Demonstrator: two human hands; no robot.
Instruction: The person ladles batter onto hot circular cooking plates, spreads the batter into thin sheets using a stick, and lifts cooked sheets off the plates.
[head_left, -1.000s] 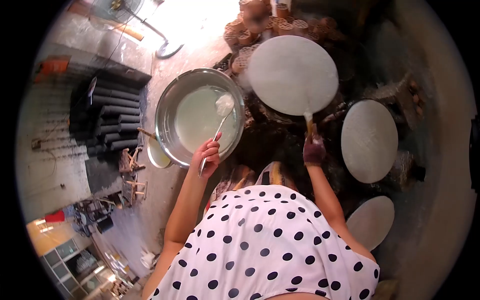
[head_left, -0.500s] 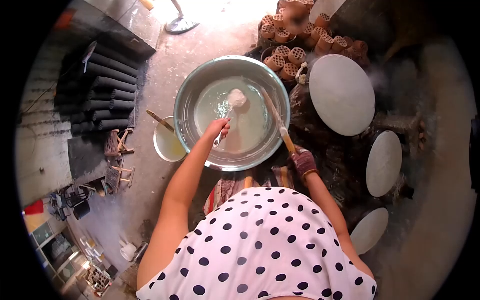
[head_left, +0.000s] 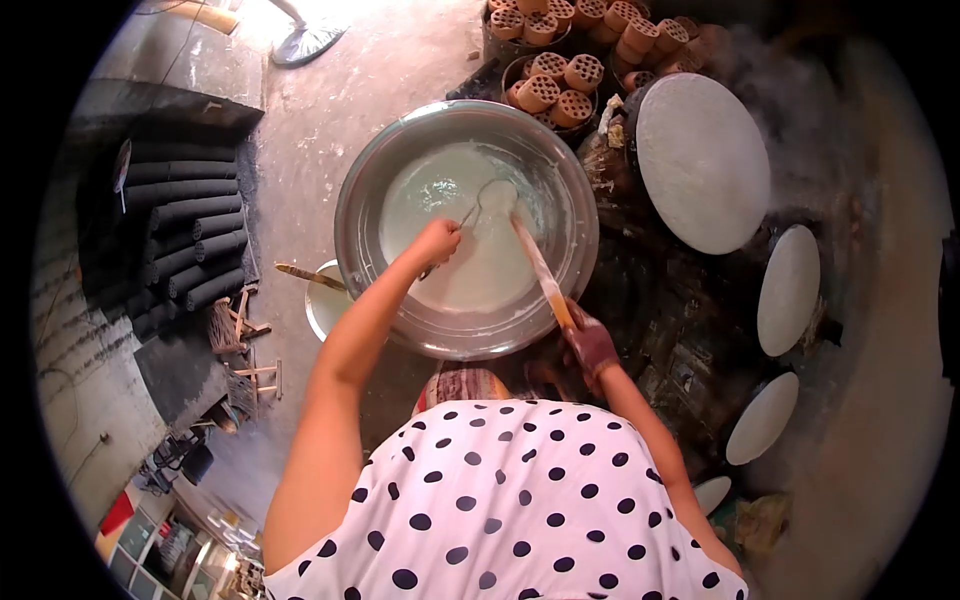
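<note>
My left hand [head_left: 437, 245] is closed round the handle of a metal ladle [head_left: 468, 214] over a wide metal basin [head_left: 356, 180]. The ladle's bowl is in the pale, milky liquid [head_left: 440, 270] that the basin holds. My right hand [head_left: 590, 345], in a dark purple glove, grips a long wooden stick [head_left: 545, 280] at its yellowish end. The stick slants over the basin's right side, and its far tip meets the liquid beside the ladle's bowl.
Several round white discs [head_left: 703, 163] line the right side over a dark, steaming surface. Perforated clay cylinders [head_left: 572, 108] fill containers at the back. Dark cylinders [head_left: 195, 222] are stacked on the left. A small bowl [head_left: 322, 300] with a brush [head_left: 308, 277] stands left of the basin.
The gloved right hand and stick have moved from the large white disc to the basin. The ladle has gone from above the liquid down into it. The view has shifted.
</note>
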